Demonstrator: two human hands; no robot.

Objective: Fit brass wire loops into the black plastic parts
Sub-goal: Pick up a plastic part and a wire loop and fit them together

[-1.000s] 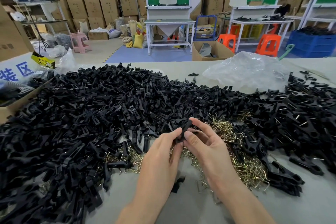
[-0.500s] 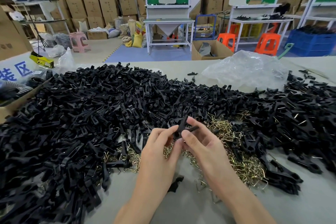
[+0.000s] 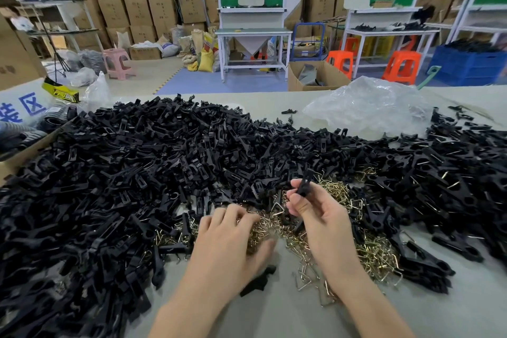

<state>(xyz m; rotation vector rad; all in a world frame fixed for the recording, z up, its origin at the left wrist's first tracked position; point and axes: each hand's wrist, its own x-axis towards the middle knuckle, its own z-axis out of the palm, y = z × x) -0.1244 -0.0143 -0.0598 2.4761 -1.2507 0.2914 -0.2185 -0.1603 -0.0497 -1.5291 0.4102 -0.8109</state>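
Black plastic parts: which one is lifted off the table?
The black plastic part pinched by the right hand, held above the brass wire loops; all others lie on the grey table.

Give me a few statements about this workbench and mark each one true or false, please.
1. The right hand pinches a black plastic part. True.
2. Both hands hold that part. False: the left hand is down on the brass wire loops.
3. The loops lie in a tray. False: they lie loose on the table.
4. A crumpled clear plastic bag lies on the table's far side. True.
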